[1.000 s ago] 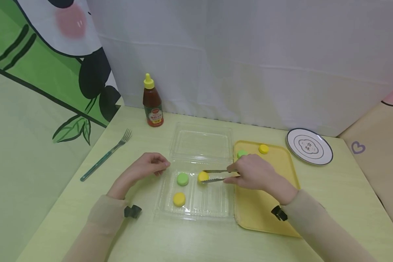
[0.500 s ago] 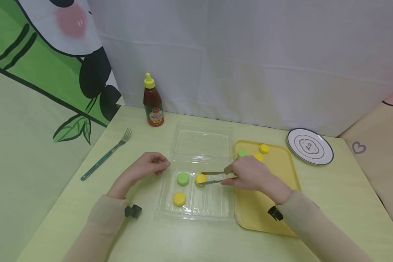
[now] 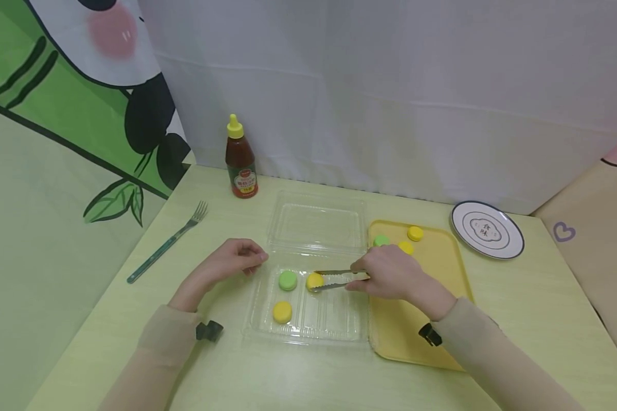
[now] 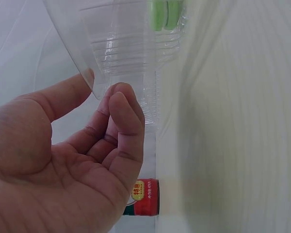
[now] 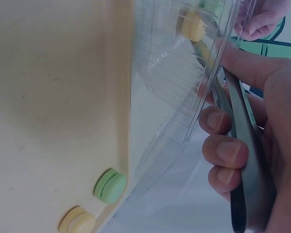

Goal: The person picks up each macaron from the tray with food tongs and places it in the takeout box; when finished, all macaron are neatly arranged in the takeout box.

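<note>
Along the back of the pale yellow-green table hangs a white curtain, faintly creased, its lower edge meeting the tabletop. To the left stands a wall painted with a green and white cartoon figure and leaves; on the beige wall at the right is a purple heart outline.

A clear plastic container lies unfolded in the middle of the table, its lid laid back toward the curtain. In its left part sit a green macaron and a yellow macaron. The right hand grips metal tongs, whose tips flank another yellow macaron inside the container, beside the green one. The left hand is at the container's left edge, fingers loosely bent and thumb apart from them; whether it touches the plastic I cannot tell.

Just right of the container is a yellow tray with one green and two yellow macarons near its far end. A sauce bottle stands upright near the curtain, a green-handled fork lies at the left, and a dark-rimmed white plate is at the back right.
</note>
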{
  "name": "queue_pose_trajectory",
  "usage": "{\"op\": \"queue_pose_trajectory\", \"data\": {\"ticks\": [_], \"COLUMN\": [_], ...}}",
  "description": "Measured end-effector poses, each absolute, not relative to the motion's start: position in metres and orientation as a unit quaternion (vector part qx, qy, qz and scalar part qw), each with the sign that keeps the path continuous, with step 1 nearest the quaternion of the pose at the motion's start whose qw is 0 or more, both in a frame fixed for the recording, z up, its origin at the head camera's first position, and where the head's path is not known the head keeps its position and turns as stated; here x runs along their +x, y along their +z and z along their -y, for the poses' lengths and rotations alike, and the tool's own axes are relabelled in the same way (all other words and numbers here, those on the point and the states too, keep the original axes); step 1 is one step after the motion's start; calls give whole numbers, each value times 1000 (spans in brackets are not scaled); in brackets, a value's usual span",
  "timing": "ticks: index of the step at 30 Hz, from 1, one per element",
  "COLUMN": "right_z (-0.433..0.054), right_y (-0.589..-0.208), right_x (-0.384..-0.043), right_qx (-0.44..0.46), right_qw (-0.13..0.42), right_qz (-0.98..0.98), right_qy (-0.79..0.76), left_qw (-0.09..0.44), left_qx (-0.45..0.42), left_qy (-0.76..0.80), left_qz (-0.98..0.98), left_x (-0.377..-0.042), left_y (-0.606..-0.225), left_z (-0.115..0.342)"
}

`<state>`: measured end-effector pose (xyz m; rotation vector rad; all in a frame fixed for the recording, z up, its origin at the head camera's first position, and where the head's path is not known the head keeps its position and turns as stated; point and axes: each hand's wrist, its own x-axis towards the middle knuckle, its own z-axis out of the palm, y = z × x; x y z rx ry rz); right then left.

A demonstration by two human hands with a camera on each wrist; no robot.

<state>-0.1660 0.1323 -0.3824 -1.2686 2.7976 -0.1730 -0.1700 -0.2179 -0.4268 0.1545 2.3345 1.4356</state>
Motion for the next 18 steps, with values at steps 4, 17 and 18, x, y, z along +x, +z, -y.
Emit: {"op": "queue_pose_trajectory", "data": {"ticks": [4,17,18], "right_z": [-131,-130,-130], "right_y": [-382,-381,-381], "right_x": [-166,-164,-164], "right_qx": [-408,-397,-397], "right_qw": [34,37,38], "right_qz": [-911,-915,-916], "right_qy": [-52,-52,-52], "left_qw": [197,199,199], "left_qx": [56,52,52], "left_qy": [511,507,507], "left_qz": [-835,-837,-837], "left_x": [-170,-171,-171], "left_y": [-427,-427,-427], "left_z": [218,217,217]}}
